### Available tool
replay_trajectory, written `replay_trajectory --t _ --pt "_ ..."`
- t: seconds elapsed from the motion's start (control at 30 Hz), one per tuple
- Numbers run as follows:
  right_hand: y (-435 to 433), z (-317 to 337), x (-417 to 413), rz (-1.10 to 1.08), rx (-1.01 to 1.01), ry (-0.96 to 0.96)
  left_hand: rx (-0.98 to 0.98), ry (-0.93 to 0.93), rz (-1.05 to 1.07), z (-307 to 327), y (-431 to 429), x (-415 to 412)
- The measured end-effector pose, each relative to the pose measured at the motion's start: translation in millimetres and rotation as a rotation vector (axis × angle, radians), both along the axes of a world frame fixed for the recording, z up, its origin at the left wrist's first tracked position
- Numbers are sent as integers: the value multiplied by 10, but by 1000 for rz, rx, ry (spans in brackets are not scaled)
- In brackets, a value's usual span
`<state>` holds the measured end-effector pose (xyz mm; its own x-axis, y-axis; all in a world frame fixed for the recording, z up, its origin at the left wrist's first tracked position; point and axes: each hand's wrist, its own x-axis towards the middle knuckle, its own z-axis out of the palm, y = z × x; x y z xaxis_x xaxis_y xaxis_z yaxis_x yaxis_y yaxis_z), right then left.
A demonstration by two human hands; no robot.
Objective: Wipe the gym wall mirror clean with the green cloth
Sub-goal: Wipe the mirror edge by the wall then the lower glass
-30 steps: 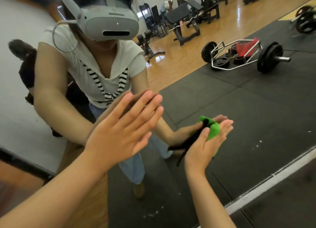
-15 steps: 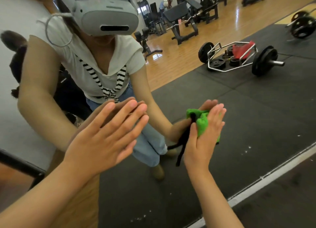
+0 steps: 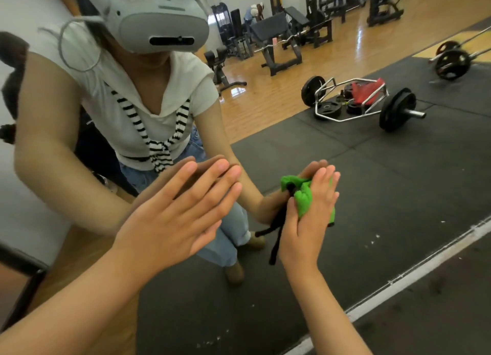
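The right hand (image 3: 305, 221) presses the cloth (image 3: 304, 197) against the mirror (image 3: 398, 195), with the left hand (image 3: 172, 216) flat on it left of that grip and a cord (image 3: 275, 237) hanging below.

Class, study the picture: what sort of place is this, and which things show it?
Most likely a gym: the mirror reflects a plate-loaded trap bar, a bench and a barbell.

No text, brand or number can be read anywhere. The black weight plates (image 3: 327, 107) reflected in the wall mirror (image 3: 398, 195) may carry raised lettering or figures, but any such marks are too small and blurred to make out.
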<state>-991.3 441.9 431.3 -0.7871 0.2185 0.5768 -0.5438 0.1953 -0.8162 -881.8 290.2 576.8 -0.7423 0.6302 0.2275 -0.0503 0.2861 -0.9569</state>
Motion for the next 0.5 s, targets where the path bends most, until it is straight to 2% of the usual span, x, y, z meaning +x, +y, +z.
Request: replay_trajectory --t 0.1,0.3,0.5 --pt "-255 215 234 43 -141 -69 24 -19 -5 -4 15 -3" --pt "-316 119 537 206 12 42 29 -29 -13 -3 11 -3" --pt "-276 177 557 291 -2 -15 31 -44 -22 5 11 5"
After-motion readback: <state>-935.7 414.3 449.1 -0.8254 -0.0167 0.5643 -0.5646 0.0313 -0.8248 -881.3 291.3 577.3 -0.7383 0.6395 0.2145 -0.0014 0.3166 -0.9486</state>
